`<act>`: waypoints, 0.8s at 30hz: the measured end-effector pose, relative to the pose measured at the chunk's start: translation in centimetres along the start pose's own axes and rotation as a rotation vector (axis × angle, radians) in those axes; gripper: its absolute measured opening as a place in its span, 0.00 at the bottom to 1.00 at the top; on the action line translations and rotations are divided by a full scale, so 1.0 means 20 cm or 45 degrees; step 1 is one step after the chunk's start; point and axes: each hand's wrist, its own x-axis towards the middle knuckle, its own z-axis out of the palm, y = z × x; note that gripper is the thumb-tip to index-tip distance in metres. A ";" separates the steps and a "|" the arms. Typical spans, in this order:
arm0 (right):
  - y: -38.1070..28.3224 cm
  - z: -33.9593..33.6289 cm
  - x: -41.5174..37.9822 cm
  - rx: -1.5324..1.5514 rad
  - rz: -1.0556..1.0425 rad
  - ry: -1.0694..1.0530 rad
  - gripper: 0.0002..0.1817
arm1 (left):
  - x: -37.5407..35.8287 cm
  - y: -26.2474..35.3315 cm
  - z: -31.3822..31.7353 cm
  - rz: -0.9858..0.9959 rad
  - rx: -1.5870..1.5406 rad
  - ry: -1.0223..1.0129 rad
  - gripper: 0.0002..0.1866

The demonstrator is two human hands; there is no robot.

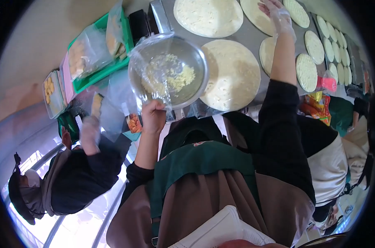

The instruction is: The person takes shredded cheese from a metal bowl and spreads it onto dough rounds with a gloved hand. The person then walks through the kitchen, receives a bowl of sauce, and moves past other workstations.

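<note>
My left hand (153,118) grips the near rim of a steel mixing bowl (190,99), thumb up at the edge. Clear plastic film covers the left part of the bowl. Pale yellow shreds (183,78) that look like grated cheese lie inside it. At the top, my right hand (279,18) wears a clear plastic glove and reaches over a round dough base (253,14), its fingers stretched out. Right beside the bowl lies another large dough base (233,76), partly in shadow; a third dough base (208,16) is behind it.
Smaller oval dough pieces (307,72) and filled trays (334,45) stand at the right, near a pink container (328,84). On the left a green crate (100,80) holds bagged bread. A co-worker's gloved hand (89,136) is at lower left; another person (328,161) stands at right.
</note>
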 end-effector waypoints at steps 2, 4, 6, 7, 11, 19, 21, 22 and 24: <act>-0.22 0.07 -0.26 0.380 0.060 -0.052 0.13 | 0.00 -0.01 0.01 -0.041 0.022 -0.091 0.06; -0.30 0.14 -0.47 0.535 0.022 -0.180 0.15 | -0.03 0.03 0.04 -0.060 0.058 -0.111 0.05; -0.47 0.19 -0.75 0.349 -0.120 -0.274 0.17 | -0.05 0.03 0.05 -0.081 0.104 -0.139 0.06; -0.50 0.21 -0.87 0.341 -0.118 -0.246 0.17 | -0.06 0.03 0.06 -0.096 0.122 -0.155 0.07; -0.42 0.31 -1.14 -0.152 -0.579 -0.179 0.13 | -0.11 0.09 0.06 -0.078 0.453 -0.407 0.40; -0.41 0.18 -1.57 -0.597 -0.890 -0.304 0.25 | -0.26 0.09 0.02 -0.289 0.830 -0.779 0.38; -0.40 0.15 -1.66 -0.723 -0.914 -0.439 0.26 | -0.30 0.08 -0.01 -0.421 0.860 -0.828 0.36; -0.39 0.13 -1.70 -0.730 -0.909 -0.418 0.26 | -0.32 0.07 -0.02 -0.533 0.877 -0.856 0.34; -0.37 0.11 -1.77 -0.979 -0.766 -0.615 0.25 | -0.33 0.04 -0.05 -0.556 0.877 -0.906 0.30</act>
